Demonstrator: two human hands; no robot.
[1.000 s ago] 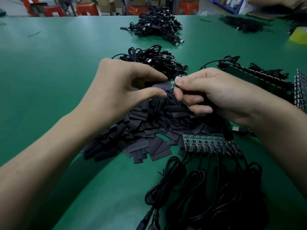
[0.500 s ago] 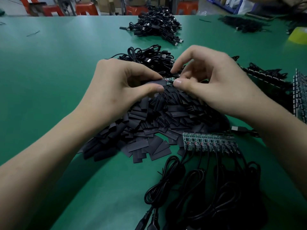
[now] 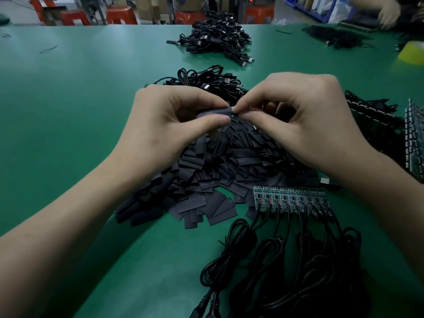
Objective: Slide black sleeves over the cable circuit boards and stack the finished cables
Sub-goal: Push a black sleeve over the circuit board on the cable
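My left hand (image 3: 165, 129) pinches a black sleeve (image 3: 215, 112) between thumb and forefinger. My right hand (image 3: 305, 125) pinches the sleeve's right end, other fingers curled. Can't make out the board inside. Both are above the sleeve pile (image 3: 218, 171). Wired boards (image 3: 291, 198) lie nearer me, stacked cables (image 3: 206, 81) just beyond my hands.

Green table (image 3: 80, 111), black sleeves (image 3: 229, 161), green circuit boards (image 3: 290, 198), black cables (image 3: 286, 271), orange stools (image 3: 120, 16)

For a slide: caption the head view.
Left hand and right hand pinch a black sleeve above the sleeve pile beside wired circuit boards.
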